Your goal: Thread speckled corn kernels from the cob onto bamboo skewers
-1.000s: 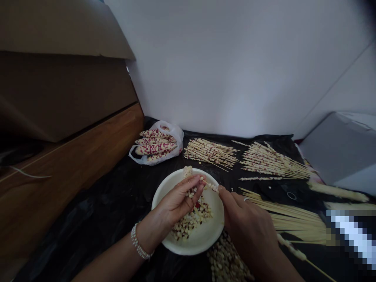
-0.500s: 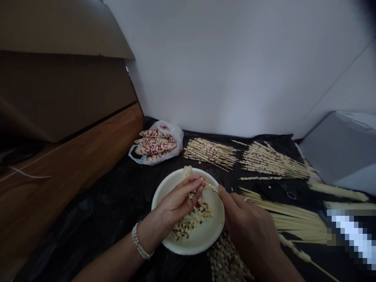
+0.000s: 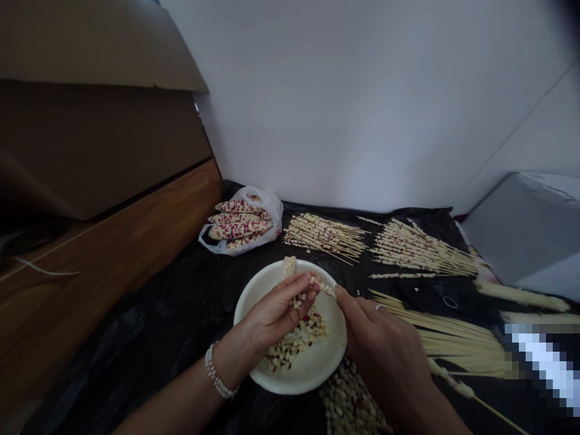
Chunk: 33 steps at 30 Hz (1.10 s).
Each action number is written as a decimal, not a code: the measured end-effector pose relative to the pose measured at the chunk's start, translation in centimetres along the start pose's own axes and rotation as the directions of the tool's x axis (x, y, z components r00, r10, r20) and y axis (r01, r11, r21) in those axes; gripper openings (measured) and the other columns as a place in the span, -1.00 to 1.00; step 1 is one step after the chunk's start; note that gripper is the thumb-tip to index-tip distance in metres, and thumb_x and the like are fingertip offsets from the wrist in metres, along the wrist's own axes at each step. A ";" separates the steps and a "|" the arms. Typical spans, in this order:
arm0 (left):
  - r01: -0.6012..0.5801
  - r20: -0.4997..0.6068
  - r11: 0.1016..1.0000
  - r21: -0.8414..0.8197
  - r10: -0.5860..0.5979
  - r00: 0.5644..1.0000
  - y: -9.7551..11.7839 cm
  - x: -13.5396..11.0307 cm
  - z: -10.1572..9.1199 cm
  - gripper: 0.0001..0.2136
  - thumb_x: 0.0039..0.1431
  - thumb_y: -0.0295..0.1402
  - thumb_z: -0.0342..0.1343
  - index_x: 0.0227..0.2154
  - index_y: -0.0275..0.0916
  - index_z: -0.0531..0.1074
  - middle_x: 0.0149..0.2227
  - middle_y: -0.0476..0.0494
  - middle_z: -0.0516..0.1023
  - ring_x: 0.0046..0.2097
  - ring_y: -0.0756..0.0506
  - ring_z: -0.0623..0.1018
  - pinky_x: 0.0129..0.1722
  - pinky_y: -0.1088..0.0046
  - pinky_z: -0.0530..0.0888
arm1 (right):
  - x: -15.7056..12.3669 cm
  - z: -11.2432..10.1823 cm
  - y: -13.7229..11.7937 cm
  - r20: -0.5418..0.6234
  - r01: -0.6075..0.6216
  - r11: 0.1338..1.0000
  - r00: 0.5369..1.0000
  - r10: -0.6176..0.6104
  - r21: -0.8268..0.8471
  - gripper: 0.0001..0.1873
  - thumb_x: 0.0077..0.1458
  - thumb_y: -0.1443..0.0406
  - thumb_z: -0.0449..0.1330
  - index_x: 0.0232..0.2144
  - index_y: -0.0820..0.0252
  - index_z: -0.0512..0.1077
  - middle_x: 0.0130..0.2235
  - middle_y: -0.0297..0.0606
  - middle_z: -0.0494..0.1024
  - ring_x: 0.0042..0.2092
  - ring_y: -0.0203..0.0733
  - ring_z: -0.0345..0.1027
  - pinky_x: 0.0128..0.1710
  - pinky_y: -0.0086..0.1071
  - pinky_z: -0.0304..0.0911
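The left hand point(image 3: 280, 309), fingers half-curled, pinched at the skewer's tip; the right hand point(image 3: 375, 329) closed around the kernel-threaded skewer point(image 3: 327, 289), at the bowl's point(image 3: 333, 344) one-to-two o'clock; the bare gap had filled, extending the row; loaded skewers point(image 3: 324, 237) lay beyond, toward one o'clock.

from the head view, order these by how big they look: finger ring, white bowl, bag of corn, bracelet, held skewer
Largest to smallest:
1. White bowl
2. Bag of corn
3. Bracelet
4. Finger ring

Held skewer: not ranked, as part of it is hidden.
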State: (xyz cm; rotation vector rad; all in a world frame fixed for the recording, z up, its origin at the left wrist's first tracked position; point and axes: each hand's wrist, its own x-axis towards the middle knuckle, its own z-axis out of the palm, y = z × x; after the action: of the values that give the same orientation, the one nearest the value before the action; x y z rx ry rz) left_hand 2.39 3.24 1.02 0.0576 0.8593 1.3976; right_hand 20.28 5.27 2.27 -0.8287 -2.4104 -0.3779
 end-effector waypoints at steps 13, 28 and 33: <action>-0.033 0.021 0.995 0.095 0.031 0.999 -0.2 -0.3 0.0 -0.91 -0.02 -0.54 0.27 -0.39 -0.35 0.53 -0.38 -0.05 0.56 -0.37 0.10 0.53 -0.30 0.66 0.49 | 0.0 0.3 -0.2 -0.050 -0.016 1.000 0.999 0.016 0.006 -0.74 0.10 0.47 -0.01 -0.16 0.29 0.37 -0.38 -0.23 0.54 -0.49 -0.27 0.35 -0.54 -0.38 0.06; -0.091 -0.117 0.992 -0.091 0.081 0.990 2.4 -0.2 0.8 -0.91 0.06 -0.61 0.17 -0.35 -0.37 0.48 -0.37 -0.11 0.56 -0.34 0.07 0.54 -0.28 0.64 0.50 | 0.3 -0.1 0.2 0.013 -0.001 0.994 1.000 0.003 -0.107 -0.56 0.19 0.32 0.01 0.10 0.41 0.26 -0.10 -0.01 0.52 -0.24 -0.09 0.42 -0.31 -0.24 0.23; -0.176 -0.106 0.968 -0.176 0.159 0.982 6.1 -0.2 0.0 -0.91 0.15 -0.57 0.08 -0.34 -0.33 0.47 -0.41 -0.06 0.53 -0.40 0.09 0.52 -0.35 0.65 0.50 | 0.2 -0.4 0.5 -0.006 -0.046 0.998 0.999 0.046 -0.045 -0.59 0.27 0.21 -0.09 -0.02 0.38 0.35 -0.40 -0.18 0.57 -0.51 -0.21 0.40 -0.54 -0.34 0.15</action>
State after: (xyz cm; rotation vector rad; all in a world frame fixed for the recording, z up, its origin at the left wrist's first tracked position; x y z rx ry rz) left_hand -2.66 4.39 4.20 -0.0779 0.8104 1.6447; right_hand 20.64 5.59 2.74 -0.9004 -2.3811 -0.4172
